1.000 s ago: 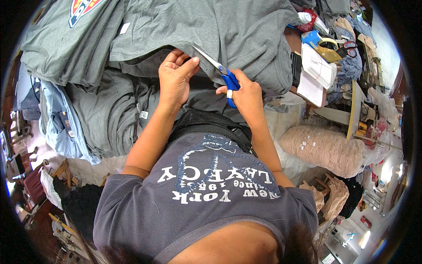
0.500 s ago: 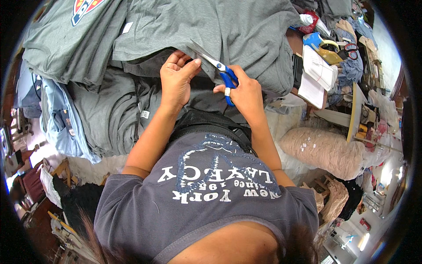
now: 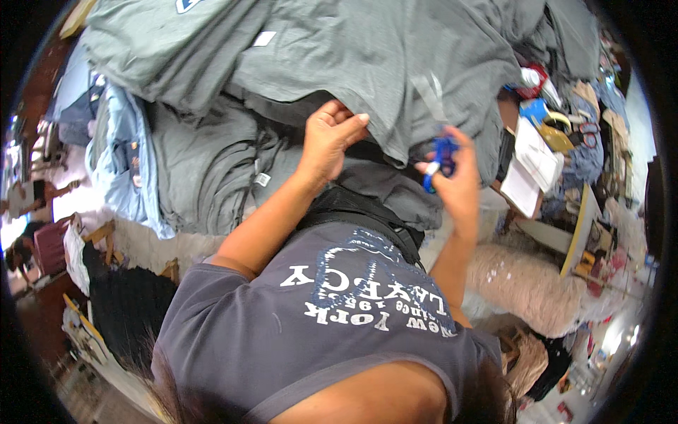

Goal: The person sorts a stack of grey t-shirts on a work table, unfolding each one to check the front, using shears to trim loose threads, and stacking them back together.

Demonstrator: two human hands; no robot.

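A grey knit garment [image 3: 332, 56] lies spread in front of me, its near edge hanging in folds. My left hand [image 3: 326, 147] is closed on this edge, thumb against the curled fingers. Held in my right hand [image 3: 462, 180] is a pair of scissors [image 3: 443, 157] with blue handles, smeared by motion. The blades point away from me over the cloth and look parted. They are to the right of my left hand and apart from it. Whether the blades touch the cloth, I cannot tell.
More folded grey garments [image 3: 201, 166] are piled at the left, beside a light blue garment [image 3: 127, 169]. To the right are white papers [image 3: 533, 159], a tape roll [image 3: 558, 121] and a second pair of scissors [image 3: 588, 133]. A bulky beige bundle [image 3: 526, 286] stands below them.
My right hand has drawn the scissors rightward, away from my left hand. The left hand keeps its pinch at the garment's edge. The whole view has shifted and turned slightly.
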